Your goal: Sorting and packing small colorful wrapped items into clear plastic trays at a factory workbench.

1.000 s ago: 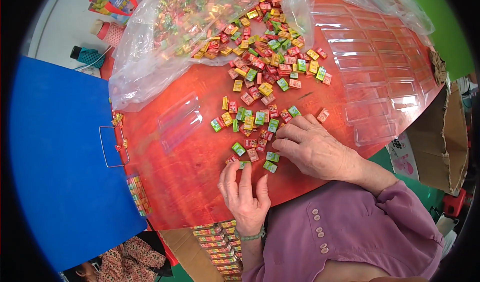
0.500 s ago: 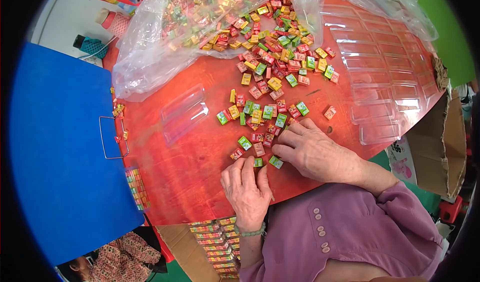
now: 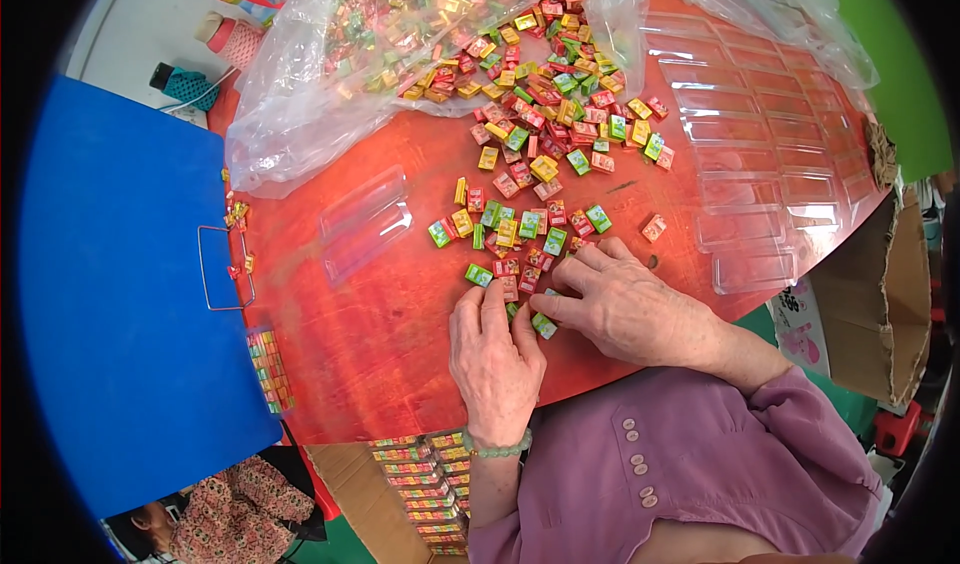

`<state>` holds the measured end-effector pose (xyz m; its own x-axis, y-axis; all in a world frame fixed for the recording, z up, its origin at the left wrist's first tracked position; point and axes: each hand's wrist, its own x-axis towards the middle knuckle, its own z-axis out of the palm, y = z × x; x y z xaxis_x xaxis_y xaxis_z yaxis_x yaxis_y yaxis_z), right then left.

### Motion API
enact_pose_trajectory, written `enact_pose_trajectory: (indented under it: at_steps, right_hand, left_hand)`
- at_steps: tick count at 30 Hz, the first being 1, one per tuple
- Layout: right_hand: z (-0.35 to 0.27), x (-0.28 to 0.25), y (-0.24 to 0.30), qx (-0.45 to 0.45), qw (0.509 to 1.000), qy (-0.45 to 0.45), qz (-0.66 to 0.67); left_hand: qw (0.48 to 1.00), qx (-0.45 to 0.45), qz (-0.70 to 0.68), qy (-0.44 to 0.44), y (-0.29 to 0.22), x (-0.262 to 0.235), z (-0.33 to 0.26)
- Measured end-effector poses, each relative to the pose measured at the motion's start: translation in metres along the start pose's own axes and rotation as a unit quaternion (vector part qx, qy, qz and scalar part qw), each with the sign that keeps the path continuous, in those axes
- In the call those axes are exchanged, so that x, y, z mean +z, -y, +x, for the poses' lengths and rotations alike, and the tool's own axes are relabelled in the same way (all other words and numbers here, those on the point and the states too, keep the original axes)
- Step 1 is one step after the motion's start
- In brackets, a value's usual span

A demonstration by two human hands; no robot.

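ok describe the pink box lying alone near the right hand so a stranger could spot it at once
On the red table, find the person's right hand. Just beyond its knuckles, on the side toward the clear trays, lies a small pink box. Unlike the other boxes, bunched to its left or farther up the table, it sits alone, touching none.

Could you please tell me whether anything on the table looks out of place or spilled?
Many small boxes lie loose at odd angles outside the plastic bag, as if spilled or poured out. One pink box stands out most: it lies alone beyond the right hand, apart from the others.
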<state>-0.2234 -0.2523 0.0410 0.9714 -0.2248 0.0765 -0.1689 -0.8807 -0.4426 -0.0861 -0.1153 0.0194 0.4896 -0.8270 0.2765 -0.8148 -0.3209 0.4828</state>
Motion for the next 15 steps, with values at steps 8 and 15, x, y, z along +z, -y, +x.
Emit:
enact_pose_trajectory:
  at_steps: [8, 15]
  right_hand:
    - [0.004, 0.006, -0.001, -0.013, 1.0, -0.001, 0.024]
    - [0.002, 0.013, -0.001, -0.034, 0.999, -0.027, 0.01]
  left_hand:
    - [0.999, -0.033, 0.023, 0.001, -0.009, 0.001, 0.011]
    - [0.999, -0.019, 0.036, -0.017, -0.001, 0.002, 0.003]
